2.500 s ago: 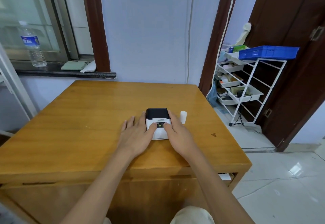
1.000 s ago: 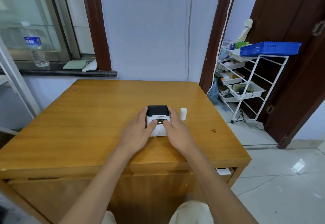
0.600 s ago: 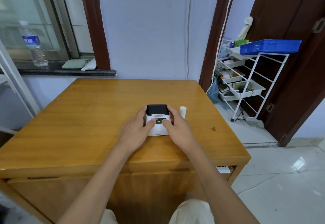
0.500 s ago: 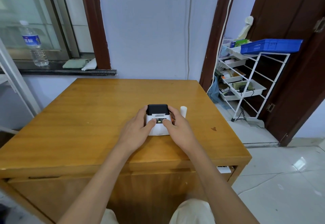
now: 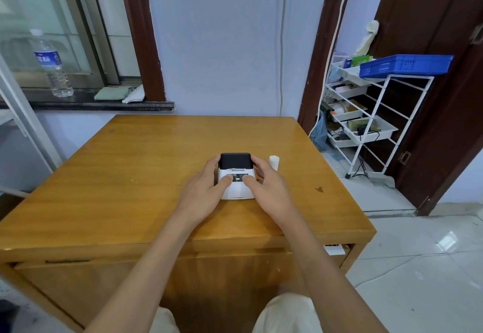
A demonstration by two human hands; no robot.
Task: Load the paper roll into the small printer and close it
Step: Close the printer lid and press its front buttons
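Observation:
A small white printer [image 5: 236, 189] with a black lid lies flat on the wooden table [image 5: 130, 176], its lid down. My left hand [image 5: 203, 191] grips its left side, thumb on the white front by the little lit display. My right hand [image 5: 266, 189] grips its right side, thumb on the front too, fingers curled round the edge near an orange tab. A white paper roll [image 5: 274, 161] stands upright on the table just right of the printer, beyond my right hand and apart from it.
The table's right edge drops to a tiled floor. A white wire rack [image 5: 376, 123] with a blue tray [image 5: 406, 65] stands by a dark door at right. A water bottle [image 5: 52, 66] and folded cloths sit on the window sill at back left.
Both hands have closed in from lying flat beside the printer to gripping its sides, with the fingers curled around it. The printer and the paper roll stay where they were.

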